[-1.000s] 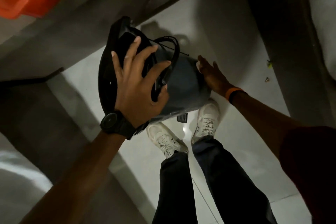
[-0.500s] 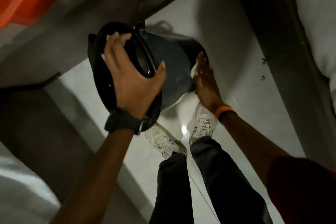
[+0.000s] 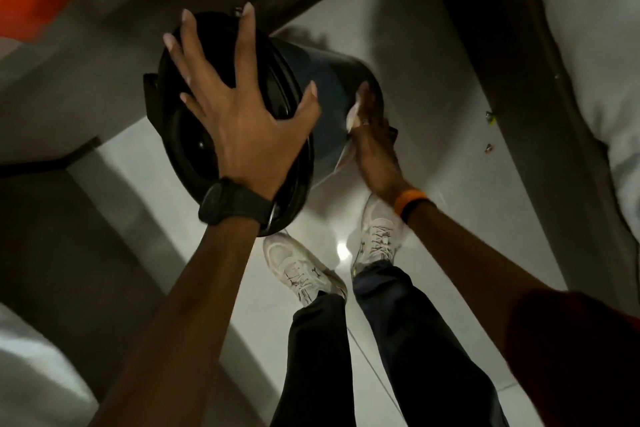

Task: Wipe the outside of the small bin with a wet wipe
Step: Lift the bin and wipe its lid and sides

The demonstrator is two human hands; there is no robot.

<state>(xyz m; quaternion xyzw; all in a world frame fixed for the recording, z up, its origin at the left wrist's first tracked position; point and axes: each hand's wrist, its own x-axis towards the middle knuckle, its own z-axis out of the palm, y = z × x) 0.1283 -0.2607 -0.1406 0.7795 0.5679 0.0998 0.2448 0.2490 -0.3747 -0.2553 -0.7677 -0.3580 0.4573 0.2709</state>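
The small bin (image 3: 325, 87) is held tilted above the floor (image 3: 433, 114), its lid under the widely spread fingers (image 3: 242, 42) of the left hand (image 3: 249, 128); a wet wipe (image 3: 351, 121) is pressed against its side by the flattened right hand (image 3: 374, 139)

the left hand (image 3: 242, 121) has spread flat over the bin's lid (image 3: 194, 135), which now faces the camera.

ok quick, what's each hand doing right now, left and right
Left hand: open, fingers spread flat over the lidded top of the small dark round bin, steadying it.
Right hand: pressing a white wet wipe against the bin's side.
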